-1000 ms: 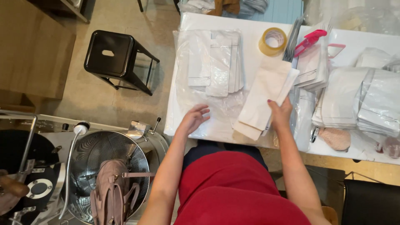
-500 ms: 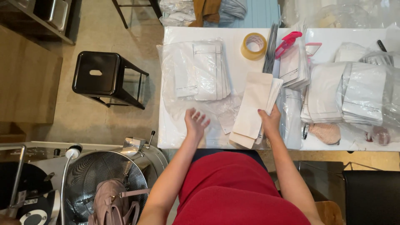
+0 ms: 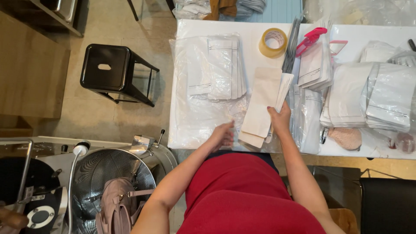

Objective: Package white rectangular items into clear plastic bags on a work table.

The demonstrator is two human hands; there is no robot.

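A stack of long white paper pouches (image 3: 262, 104) lies slanted on the white table (image 3: 255, 63). My right hand (image 3: 279, 120) grips the stack at its right edge, thumb on top. My left hand (image 3: 222, 135) hovers with fingers apart beside the stack's lower left end, above a clear plastic sheet (image 3: 199, 121), holding nothing. Behind my left hand lies a pile of clear-fronted white bags (image 3: 216, 67).
A tape roll (image 3: 273, 42), pink clips (image 3: 311, 38) and further bag piles (image 3: 377, 95) cover the table's right side. A black stool (image 3: 112, 71) stands left of the table. A round metal drum (image 3: 110, 182) with a pink handbag (image 3: 116, 210) sits at lower left.
My left hand has moved right and nearer to the pouch stack's lower end. My right hand stays on the stack. The view has shifted slightly.
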